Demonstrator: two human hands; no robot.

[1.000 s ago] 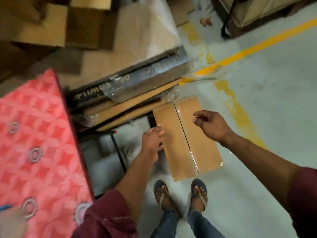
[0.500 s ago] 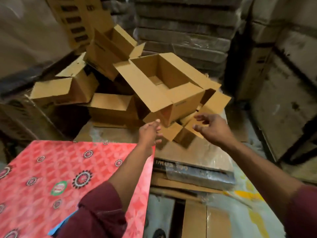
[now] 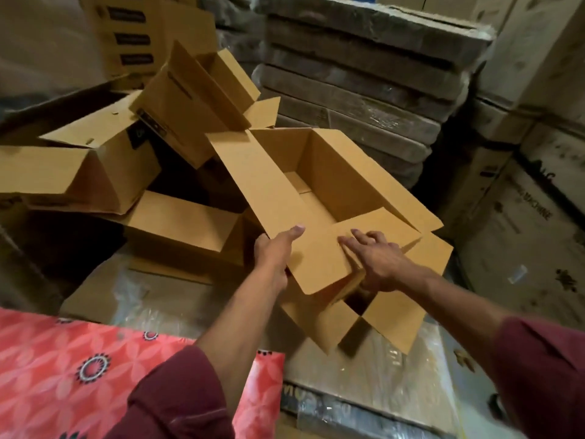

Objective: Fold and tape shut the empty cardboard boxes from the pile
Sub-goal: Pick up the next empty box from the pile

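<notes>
Open box: I see the open cardboard box [image 3: 332, 185] in the middle of the frame, mouth up and tilted toward me, its flaps spread outward, nothing inside.
Left hand: my left hand [image 3: 275, 248] sits at the box's near left corner, left of centre; the thumb lies on top of the long left flap [image 3: 253, 175] and the fingers go under its edge, so it grips that flap.
Right hand: my right hand [image 3: 373, 258] is just right of the left one, at the near short flap [image 3: 376, 226]; the fingers are spread and fairly straight, lying on the cardboard, while the thumb side goes down behind the folded edge. I cannot tell whether it truly pinches the flap.
Box and hands: the box lies directly beyond both hands, touching both, its body reaching away toward the upper right.
Pile: more empty boxes [image 3: 104, 166] lie tumbled in the upper left, just beside the held box.
Counter: a red patterned counter [image 3: 63, 369] fills the lower left, under my left sleeve [image 3: 177, 400].
Background: wrapped stacked cartons [image 3: 364, 58] stand along the top and right of the frame.
</notes>
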